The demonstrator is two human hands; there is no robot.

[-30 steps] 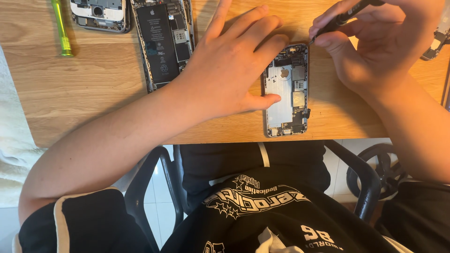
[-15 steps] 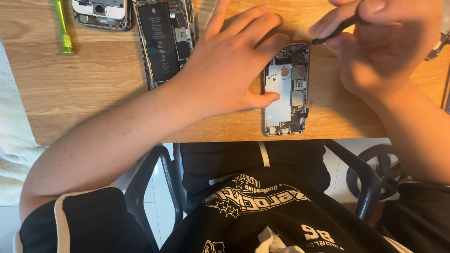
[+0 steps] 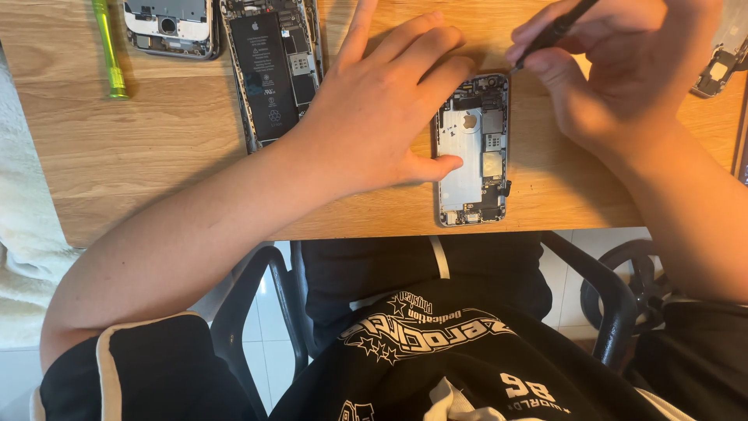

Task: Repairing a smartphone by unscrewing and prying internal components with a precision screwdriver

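An opened phone shell (image 3: 473, 152) with its inner parts bare lies near the front edge of the wooden table (image 3: 156, 156). My left hand (image 3: 382, 109) rests flat beside it, thumb tip pressing on its left side, fingers spread. My right hand (image 3: 623, 74) hovers just right of the shell's top and pinches a thin dark tool (image 3: 555, 31), whose tip points at the top corner of the shell.
A second opened phone with a black battery (image 3: 269, 70) lies at the back left, another phone part (image 3: 171, 27) beyond it. A green screwdriver (image 3: 109, 47) lies at far left. A metal part (image 3: 721, 62) sits at the right edge. Chair arms show below the table.
My right hand with the dark tool has drifted slightly down and toward the shell's top. My left hand and the shell stay put.
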